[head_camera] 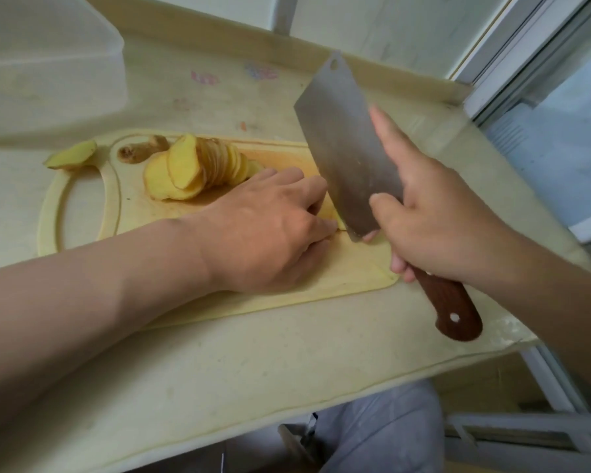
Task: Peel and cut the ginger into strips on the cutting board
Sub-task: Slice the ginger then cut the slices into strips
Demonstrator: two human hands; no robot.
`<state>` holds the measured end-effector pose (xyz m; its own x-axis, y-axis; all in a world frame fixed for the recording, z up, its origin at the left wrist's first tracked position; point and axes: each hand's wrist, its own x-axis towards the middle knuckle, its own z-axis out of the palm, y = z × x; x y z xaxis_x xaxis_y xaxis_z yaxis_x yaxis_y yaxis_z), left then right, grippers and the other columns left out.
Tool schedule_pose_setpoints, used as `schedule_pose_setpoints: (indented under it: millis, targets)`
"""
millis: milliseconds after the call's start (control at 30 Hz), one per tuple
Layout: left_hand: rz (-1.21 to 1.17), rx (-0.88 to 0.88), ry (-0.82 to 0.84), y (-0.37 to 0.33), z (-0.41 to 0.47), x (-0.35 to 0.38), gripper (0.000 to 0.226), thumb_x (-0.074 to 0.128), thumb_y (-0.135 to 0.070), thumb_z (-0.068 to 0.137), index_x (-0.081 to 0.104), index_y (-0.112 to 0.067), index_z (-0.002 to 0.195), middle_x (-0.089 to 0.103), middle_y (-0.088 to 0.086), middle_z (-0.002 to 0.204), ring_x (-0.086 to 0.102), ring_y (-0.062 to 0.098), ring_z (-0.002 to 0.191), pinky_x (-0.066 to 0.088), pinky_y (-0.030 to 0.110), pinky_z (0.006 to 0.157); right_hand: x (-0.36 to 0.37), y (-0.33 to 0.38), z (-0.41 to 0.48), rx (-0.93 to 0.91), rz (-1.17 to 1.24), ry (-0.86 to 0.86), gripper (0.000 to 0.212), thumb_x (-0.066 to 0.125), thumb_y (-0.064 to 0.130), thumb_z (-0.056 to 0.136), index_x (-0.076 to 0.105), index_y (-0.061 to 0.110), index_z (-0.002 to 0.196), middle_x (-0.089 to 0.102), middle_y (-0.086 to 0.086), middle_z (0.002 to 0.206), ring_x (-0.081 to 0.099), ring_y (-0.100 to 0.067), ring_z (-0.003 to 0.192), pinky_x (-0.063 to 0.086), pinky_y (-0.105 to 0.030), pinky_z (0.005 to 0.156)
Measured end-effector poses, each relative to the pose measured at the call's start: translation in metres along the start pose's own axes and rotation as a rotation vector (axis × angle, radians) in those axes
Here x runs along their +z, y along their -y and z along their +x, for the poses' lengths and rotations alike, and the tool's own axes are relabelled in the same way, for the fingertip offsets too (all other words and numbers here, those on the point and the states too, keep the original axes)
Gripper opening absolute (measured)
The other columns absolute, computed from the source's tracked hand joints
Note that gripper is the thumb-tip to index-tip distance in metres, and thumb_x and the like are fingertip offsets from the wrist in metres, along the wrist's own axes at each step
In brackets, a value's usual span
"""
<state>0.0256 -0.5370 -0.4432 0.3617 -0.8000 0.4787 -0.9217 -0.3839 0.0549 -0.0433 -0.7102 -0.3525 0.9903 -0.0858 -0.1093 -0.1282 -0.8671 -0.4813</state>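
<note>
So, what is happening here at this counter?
A person is cutting ginger on the board. The right hand grips the cleaver, its edge down near the board. The left hand, fingers curled, holds a bit of ginger against the blade. A fan of slices lies further left on the board; one piece lies off it.

pale cream counter (219, 363) below a daylit window frame (492, 46), white wall (389, 25) behind

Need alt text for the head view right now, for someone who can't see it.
The right hand grips a cleaver angled down to the cutting board, right beside the left hand holding a ginger piece. Fanned ginger slices lie behind.
</note>
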Motion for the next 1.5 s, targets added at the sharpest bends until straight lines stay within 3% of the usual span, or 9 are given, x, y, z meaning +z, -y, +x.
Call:
schedule_pose_setpoints:
  millis: [67,200,333,533,733,833,967,1500]
  targets:
    - [-0.001,-0.001,0.005,0.000,0.000,0.000,0.036,0.045,-0.037,0.098,0.074,-0.016,0.097,0.053,0.008,0.090,0.046,0.028,0.074,0.043,0.040,0.064,0.000,-0.005,-0.012,-0.006,0.014,-0.020,0.086,0.044,0.013,0.107,-0.002,0.067,0.156,0.071,0.004,0.060,0.068,-0.019,0.044,0.058,-0.031,0.043]
    - [-0.008,-0.007,0.012,0.000,0.000,0.001,0.037,0.043,-0.038,0.098,0.074,-0.017,0.098,0.052,0.007,0.090,0.046,0.027,0.075,0.043,0.040,0.066,-0.002,-0.011,-0.020,-0.002,0.025,-0.018,0.085,0.045,0.014,0.108,-0.001,0.066,0.157,0.070,-0.003,0.060,0.067,-0.022,0.044,0.058,-0.032,0.044]
    - [-0.018,-0.008,0.014,0.000,0.000,0.001,0.037,0.044,-0.038,0.097,0.074,-0.016,0.097,0.052,0.007,0.090,0.046,0.027,0.074,0.044,0.041,0.065,-0.006,-0.008,-0.017,0.005,-0.029,0.045,0.086,0.044,0.014,0.108,-0.003,0.067,0.156,0.069,0.003,0.056,0.067,-0.019,0.043,0.058,-0.029,0.045]
    - [-0.031,0.003,0.008,0.001,0.001,0.000,0.035,0.046,-0.037,0.097,0.073,-0.014,0.096,0.052,0.009,0.090,0.047,0.029,0.073,0.046,0.043,0.063,-0.011,0.007,0.006,0.037,-0.101,0.148,0.087,0.043,0.012,0.106,-0.004,0.068,0.155,0.060,-0.004,0.051,0.064,-0.015,0.038,0.051,-0.026,0.040]
    - [-0.016,0.004,-0.001,0.000,-0.001,-0.002,0.039,0.044,-0.037,0.099,0.075,-0.013,0.098,0.053,0.009,0.089,0.049,0.030,0.072,0.046,0.044,0.063,0.000,0.004,0.009,-0.022,-0.031,0.027,0.088,0.042,0.009,0.102,0.001,0.064,0.158,0.065,-0.005,0.055,0.067,-0.019,0.042,0.057,-0.032,0.041]
    - [-0.009,0.008,-0.003,0.000,-0.001,-0.001,0.038,0.044,-0.037,0.099,0.074,-0.015,0.097,0.053,0.009,0.089,0.048,0.030,0.073,0.046,0.043,0.064,0.001,-0.006,-0.009,-0.025,0.011,-0.024,0.087,0.043,0.012,0.106,-0.001,0.068,0.156,0.070,0.005,0.059,0.067,-0.019,0.043,0.057,-0.030,0.042]
    - [0.001,0.006,0.002,0.001,-0.001,0.000,0.038,0.043,-0.038,0.098,0.075,-0.017,0.100,0.052,0.008,0.089,0.047,0.028,0.073,0.044,0.040,0.064,-0.003,-0.011,-0.022,-0.028,0.000,-0.010,0.086,0.044,0.012,0.108,-0.001,0.066,0.157,0.069,-0.005,0.058,0.066,-0.021,0.043,0.058,-0.029,0.044]
    - [0.002,0.011,0.001,0.001,-0.001,0.000,0.035,0.047,-0.037,0.096,0.074,-0.016,0.094,0.053,0.009,0.089,0.049,0.028,0.075,0.047,0.042,0.063,-0.013,0.005,-0.002,0.036,-0.130,0.180,0.087,0.041,0.013,0.107,-0.007,0.069,0.153,0.065,0.020,0.052,0.064,-0.015,0.040,0.052,-0.025,0.042]
